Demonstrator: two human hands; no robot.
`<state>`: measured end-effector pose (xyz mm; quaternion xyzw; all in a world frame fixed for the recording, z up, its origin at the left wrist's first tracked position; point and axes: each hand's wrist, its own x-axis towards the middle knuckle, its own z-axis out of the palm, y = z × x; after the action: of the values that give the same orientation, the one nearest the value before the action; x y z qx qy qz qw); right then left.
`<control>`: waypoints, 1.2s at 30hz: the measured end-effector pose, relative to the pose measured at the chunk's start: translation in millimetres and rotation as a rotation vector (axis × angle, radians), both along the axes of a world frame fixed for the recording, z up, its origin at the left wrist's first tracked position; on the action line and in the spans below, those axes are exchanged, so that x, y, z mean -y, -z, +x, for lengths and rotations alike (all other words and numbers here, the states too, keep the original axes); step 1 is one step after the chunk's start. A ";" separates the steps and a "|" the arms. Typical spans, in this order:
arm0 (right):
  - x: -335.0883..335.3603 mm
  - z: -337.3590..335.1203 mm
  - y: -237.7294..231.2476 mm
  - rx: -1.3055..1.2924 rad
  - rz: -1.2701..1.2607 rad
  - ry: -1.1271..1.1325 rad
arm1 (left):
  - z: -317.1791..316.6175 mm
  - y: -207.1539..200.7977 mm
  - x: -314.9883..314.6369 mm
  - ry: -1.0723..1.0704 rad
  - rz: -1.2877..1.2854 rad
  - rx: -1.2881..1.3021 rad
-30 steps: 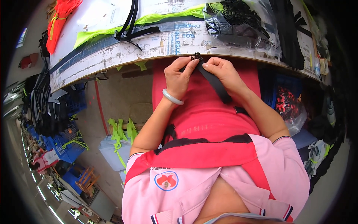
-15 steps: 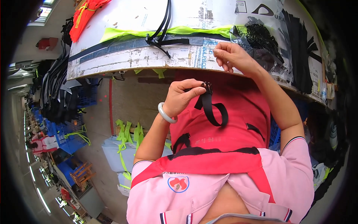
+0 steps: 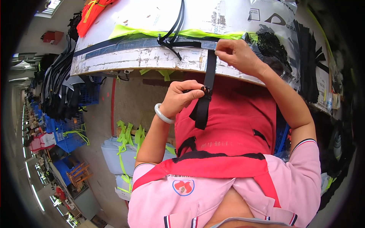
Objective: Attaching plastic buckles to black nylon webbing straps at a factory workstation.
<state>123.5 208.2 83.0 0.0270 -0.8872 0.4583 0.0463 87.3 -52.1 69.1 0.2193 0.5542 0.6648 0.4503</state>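
Observation:
My left hand (image 3: 181, 97) pinches a small black plastic buckle (image 3: 206, 91) between thumb and fingers, in front of the red apron. A black webbing strap (image 3: 210, 70) passes through the buckle. Its upper length stretches straight up to the table edge, while the lower part hangs in a fold below. My right hand (image 3: 238, 56) is closed in a pinch at the strap's upper end, just above the table's front edge. On the table, left of that hand, lies another black strap with a buckle (image 3: 163, 40).
A neon yellow fabric strip (image 3: 133, 31) runs along the worn white tabletop (image 3: 125, 60). A clear plastic bag of black pieces (image 3: 272, 45) and black straps (image 3: 306, 57) lie at the right. An orange bundle (image 3: 88, 19) sits far left; dark strips (image 3: 62, 89) hang beside blue crates (image 3: 68, 133).
My right hand, empty before, has moved slightly left and now grips the strap's end. The strap, curled below the buckle before, is now pulled straight upward from it.

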 end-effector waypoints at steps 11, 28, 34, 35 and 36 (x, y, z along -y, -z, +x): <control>-67.2 -102.9 -91.8 -0.457 0.006 0.538 | -124.7 3.7 -33.9 -0.396 -0.034 -0.109; 48.7 24.1 41.4 0.351 -0.578 -0.150 | -13.1 38.7 -44.3 -0.070 0.028 0.063; 35.9 46.2 55.2 0.438 -0.730 -0.013 | 2.0 55.8 -44.7 -0.025 0.075 0.434; 31.1 51.3 55.0 0.475 -0.773 0.042 | 1.6 60.4 -41.6 -0.059 0.070 0.501; 27.0 57.1 55.6 0.486 -0.783 0.061 | 3.1 59.0 -42.8 -0.076 0.022 0.431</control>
<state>180.6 181.2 27.4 -0.1270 -0.6326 0.7505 -0.1427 90.4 -9.3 10.0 0.0558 0.4459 0.7187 0.5306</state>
